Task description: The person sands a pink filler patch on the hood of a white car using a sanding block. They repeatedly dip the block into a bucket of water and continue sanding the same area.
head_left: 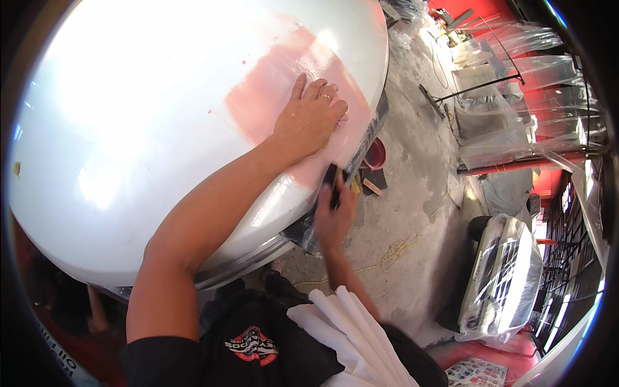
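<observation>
A glossy white car body panel [122, 122] fills the left and middle, with a pink patch [258, 97] of filler or primer on its right part. My left hand [311, 116] lies on the patch, fingers apart and a ring on one of them. Nothing shows in its grip. Lower down, at the panel's near right edge, my right hand [336, 209] is closed on a black block [331, 177] that looks like a sanding block. Motion blurs this hand a little. Whether the block's underside touches the panel cannot be made out.
Dark masking [302, 230] runs along the panel's edge. On the concrete floor [406, 187] stand a dark red bucket [375, 155] and a small orange block [372, 187]; a yellow cord [396, 253] lies nearby. A plastic-wrapped vehicle [503, 277] and a metal stand [477, 88] are at right. White cloth [351, 335] hangs on me.
</observation>
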A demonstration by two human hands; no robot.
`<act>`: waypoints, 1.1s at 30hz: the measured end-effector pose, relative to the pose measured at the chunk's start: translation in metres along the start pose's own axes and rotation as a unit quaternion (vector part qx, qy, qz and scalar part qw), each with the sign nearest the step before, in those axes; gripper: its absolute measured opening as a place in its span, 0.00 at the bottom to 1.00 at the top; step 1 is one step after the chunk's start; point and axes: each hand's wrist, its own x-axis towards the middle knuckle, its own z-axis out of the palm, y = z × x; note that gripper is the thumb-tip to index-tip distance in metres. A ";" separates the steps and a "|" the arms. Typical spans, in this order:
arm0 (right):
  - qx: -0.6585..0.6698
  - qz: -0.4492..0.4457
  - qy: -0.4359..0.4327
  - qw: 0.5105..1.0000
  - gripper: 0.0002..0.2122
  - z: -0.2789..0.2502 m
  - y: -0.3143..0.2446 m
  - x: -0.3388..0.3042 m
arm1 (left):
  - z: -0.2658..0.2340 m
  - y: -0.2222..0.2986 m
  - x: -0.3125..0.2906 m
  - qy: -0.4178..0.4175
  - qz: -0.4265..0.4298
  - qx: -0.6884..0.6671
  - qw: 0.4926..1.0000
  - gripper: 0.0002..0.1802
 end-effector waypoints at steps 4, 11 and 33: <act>0.079 0.093 0.028 0.992 0.18 0.031 0.075 0.080 | -0.005 0.011 0.010 0.004 0.014 -0.007 1.000 0.10; 0.050 0.072 -0.044 0.995 0.19 0.003 0.022 0.002 | 0.001 0.004 0.006 -0.008 -0.002 -0.009 1.000 0.10; 0.082 0.085 -0.041 0.992 0.18 0.015 0.070 0.063 | -0.003 0.005 0.011 -0.024 0.007 0.000 1.000 0.11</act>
